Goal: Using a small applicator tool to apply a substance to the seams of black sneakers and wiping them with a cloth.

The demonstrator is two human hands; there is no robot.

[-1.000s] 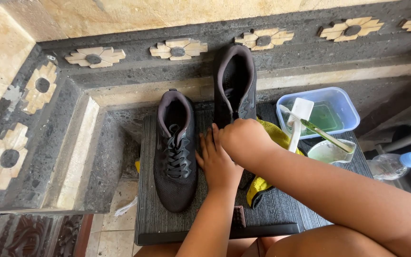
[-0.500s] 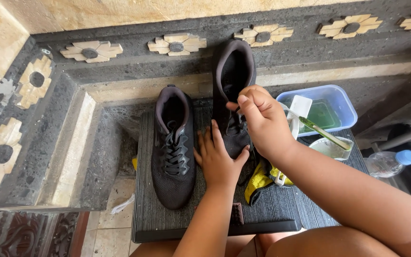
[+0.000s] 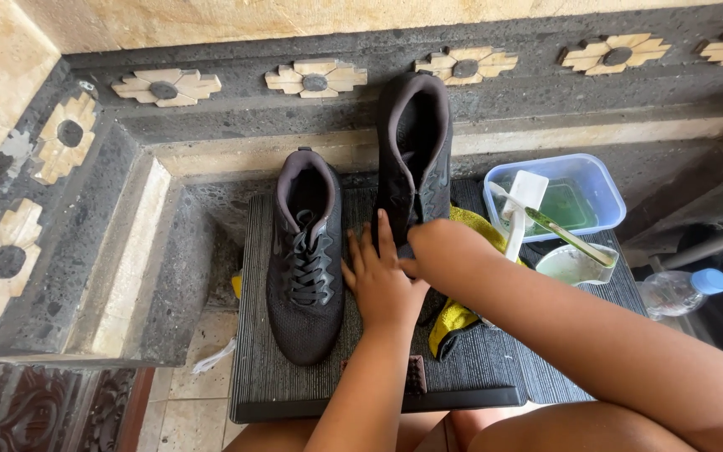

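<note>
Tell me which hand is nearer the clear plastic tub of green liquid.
Right. The right hand rests on the dark unlaced shoe, a short way left of the clear plastic tub; the left hand lies farther left, between the two shoes.

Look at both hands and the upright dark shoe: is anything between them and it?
Nothing visible. Left hand and right hand are already at the upright shoe; the laced shoe lies off to the left.

Both forearms bare, no sleeves; left hand (image 3: 382,289), right hand (image 3: 443,251) ungloved; knees bare.
</note>
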